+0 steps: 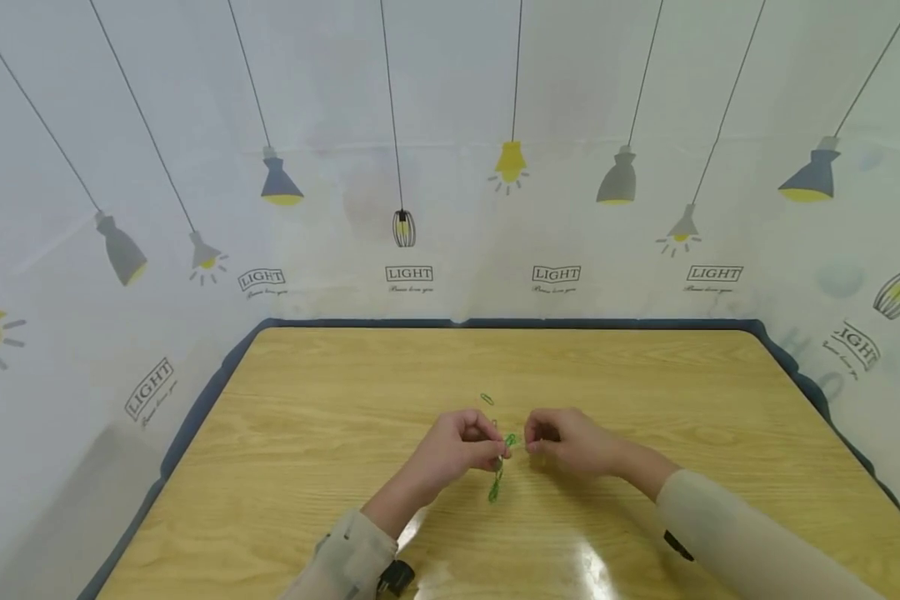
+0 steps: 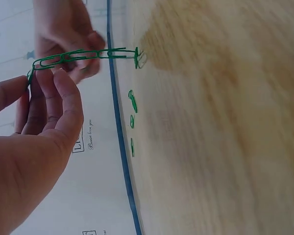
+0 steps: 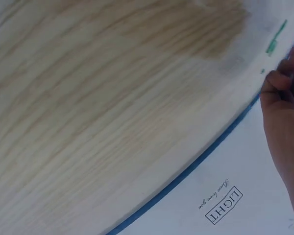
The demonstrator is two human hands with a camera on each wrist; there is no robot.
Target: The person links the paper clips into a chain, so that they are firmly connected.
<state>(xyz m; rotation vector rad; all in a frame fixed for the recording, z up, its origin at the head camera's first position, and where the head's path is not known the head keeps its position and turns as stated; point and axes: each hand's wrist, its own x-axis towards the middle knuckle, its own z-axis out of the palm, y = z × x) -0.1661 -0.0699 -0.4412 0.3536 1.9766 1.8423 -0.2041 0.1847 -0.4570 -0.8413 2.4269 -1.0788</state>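
Note:
Between thumb and forefinger, my left hand (image 1: 461, 446) pinches the top of a chain of linked green paper clips (image 2: 78, 56). The chain hangs down, and its lower end reaches the tabletop in the left wrist view. Just to the right of it is my right hand (image 1: 570, 437), its thumb and fingers bent together. A faint pale-green blur lies by its fingertips; whether they hold a clip is unclear. Beyond the hands, a loose green paper clip (image 1: 487, 399) lies on the table, and several small loose clips (image 2: 133, 102) show in the left wrist view.
The wooden table (image 1: 330, 375) has a dark blue edge (image 1: 607, 322) along the back. White wall sheeting (image 1: 457, 200) printed with hanging lamps stands behind it and at both sides.

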